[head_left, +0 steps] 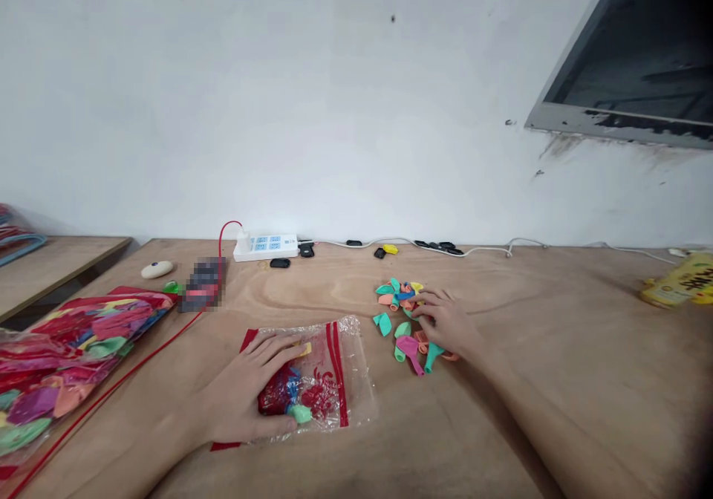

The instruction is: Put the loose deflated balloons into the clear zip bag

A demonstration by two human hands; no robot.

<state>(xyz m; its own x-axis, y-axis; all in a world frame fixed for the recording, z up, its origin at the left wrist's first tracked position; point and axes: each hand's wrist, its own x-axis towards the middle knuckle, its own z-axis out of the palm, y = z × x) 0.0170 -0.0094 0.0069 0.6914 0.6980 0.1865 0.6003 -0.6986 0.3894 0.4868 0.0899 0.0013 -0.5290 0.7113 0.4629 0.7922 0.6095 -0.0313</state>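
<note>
The loose balloons (409, 321) lay in a small heap on the table (529, 410), approx. centre-right of view, uninflated, mixed colours (teal, pink, orange, yellow). R hand (445, 322) rested right on the heap's 3 o'clock side, fingers curled down onto the pieces; whether any balloon was actually pinched couldn't be told. From that hand the clear zip bag (328, 380) w/ red trim lay at approx. 8 o'clock, near but apart from the heap, its long axis running roughly 12–6, mouth end not clear to see. L hand (253, 395) was pressed flat on the bag's 9 o'clock half, palm down, fingers spread, pinning it w/out closing round it; a few balloons showed inside. So R hand was nearer the heap, L nearer the bag. Further out at 9 o'clock: a big bag of balloons (67, 350) and a red cord (111, 387). At 12 o'clock by the wall (334, 113): white power strip (266, 246), cables, small black bits. Yellow packet (676, 282) at 2 o'clock. Bare plywood top, plain white wall, dark window frame (629, 68) upper right.
</note>
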